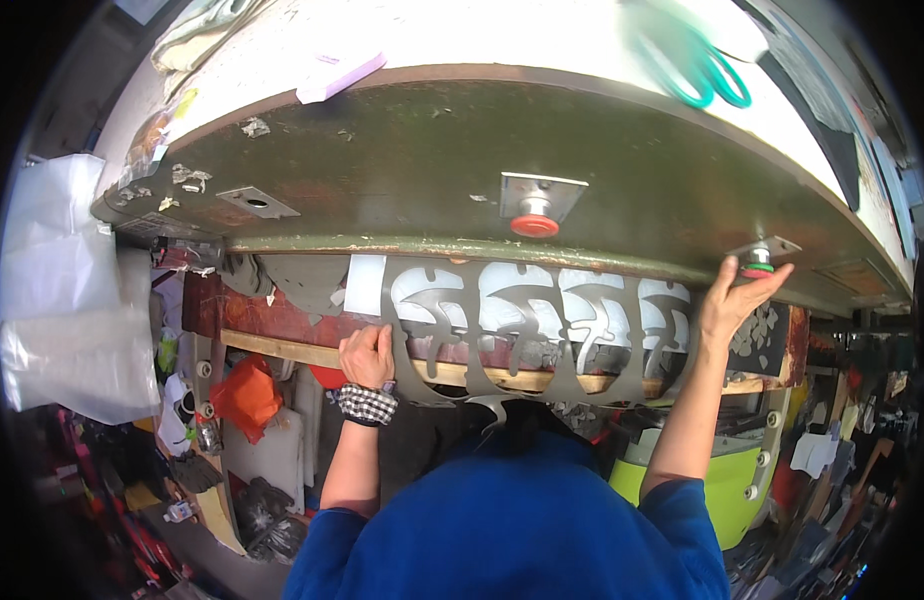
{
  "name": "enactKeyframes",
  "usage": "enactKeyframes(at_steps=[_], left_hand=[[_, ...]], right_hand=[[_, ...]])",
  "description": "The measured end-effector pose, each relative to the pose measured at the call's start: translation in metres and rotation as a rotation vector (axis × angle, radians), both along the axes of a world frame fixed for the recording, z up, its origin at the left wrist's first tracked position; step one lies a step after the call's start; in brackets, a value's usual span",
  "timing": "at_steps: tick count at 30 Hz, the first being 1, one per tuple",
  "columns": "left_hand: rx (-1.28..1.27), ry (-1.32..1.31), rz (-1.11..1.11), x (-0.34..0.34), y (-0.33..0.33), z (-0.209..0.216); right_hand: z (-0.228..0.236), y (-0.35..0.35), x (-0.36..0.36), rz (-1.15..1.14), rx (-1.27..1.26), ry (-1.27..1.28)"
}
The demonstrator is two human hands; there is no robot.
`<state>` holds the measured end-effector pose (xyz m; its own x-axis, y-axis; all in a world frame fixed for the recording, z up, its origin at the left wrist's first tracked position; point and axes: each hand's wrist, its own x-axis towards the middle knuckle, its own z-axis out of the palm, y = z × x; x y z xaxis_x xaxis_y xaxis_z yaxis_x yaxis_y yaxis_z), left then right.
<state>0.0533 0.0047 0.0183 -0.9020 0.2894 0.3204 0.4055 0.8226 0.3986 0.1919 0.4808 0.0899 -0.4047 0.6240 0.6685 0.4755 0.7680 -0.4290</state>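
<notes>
My left hand (pixel 365 356) is closed in a fist at the wooden edge strip, beside the left edge of a grey sheet with curved cut-outs (pixel 470 345). Whatever its fingers may hold is hidden. A checked cuff wraps that wrist. My right hand (pixel 734 300) reaches up to a green push button (pixel 758 271) on the dark green machine beam (pixel 402 150). Its thumb and fingers are spread to either side of the button, touching it. White pieces (pixel 517 300) show through the sheet's openings. A red push button (pixel 535 224) sticks out from the middle of the beam.
Teal-handled scissors (pixel 722 85) and a lilac block (pixel 340 78) lie on the white top. Grey scraps (pixel 757 335) sit at the right of the work surface. Clear plastic sheeting (pixel 77 300) hangs left. Below are an orange-red bag (pixel 247 398) and a lime-green bin (pixel 682 490).
</notes>
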Motion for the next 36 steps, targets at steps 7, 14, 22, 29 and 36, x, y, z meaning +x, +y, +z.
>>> enactKeyframes(at_steps=[7, 14, 22, 29, 36], left_hand=[[0.031, 0.010, -0.030, 0.005, -0.032, -0.048], [0.128, 0.227, -0.239, 0.013, -0.083, -0.088], [0.359, -0.263, -0.023, 0.025, -0.083, -0.036], [-0.024, -0.061, -0.088, 0.060, -0.031, 0.005], [-0.051, -0.025, -0.209, 0.094, -0.053, 0.028]], right_hand=[[-0.077, -0.019, 0.121, -0.369, -0.726, 0.187], [-0.087, -0.053, 0.168, -0.413, -0.716, 0.225], [-0.037, -0.148, 0.030, 0.166, -0.608, 0.359], [-0.063, -0.354, -0.027, 0.770, -0.582, -0.396], [-0.031, -0.331, 0.013, 0.861, -0.758, 0.021]])
